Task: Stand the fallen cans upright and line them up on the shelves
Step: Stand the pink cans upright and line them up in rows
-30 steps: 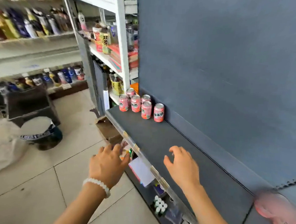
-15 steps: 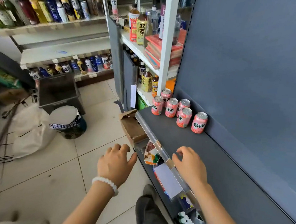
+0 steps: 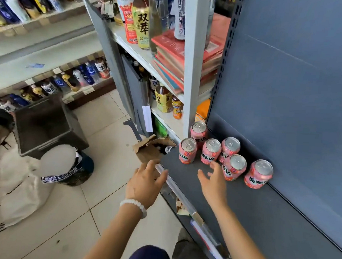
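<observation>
Several pink cans stand upright at the far end of the dark grey shelf: a cluster near the white post, one can in front, and one can against the back panel. My right hand hovers over the shelf with fingers spread, just short of the front cans and holding nothing. My left hand, with a white bead bracelet on the wrist, hangs open beside the shelf's front edge, also holding nothing.
A torn cardboard box sits below the shelf's far end. White shelving behind holds bottles and red books. On the tiled floor lie a dark crate, a white sack and a capped bucket.
The view has swung left and closer to the cans. Both hands have moved forward along the shelf toward them, and the right hand now reaches almost to the front cans.
</observation>
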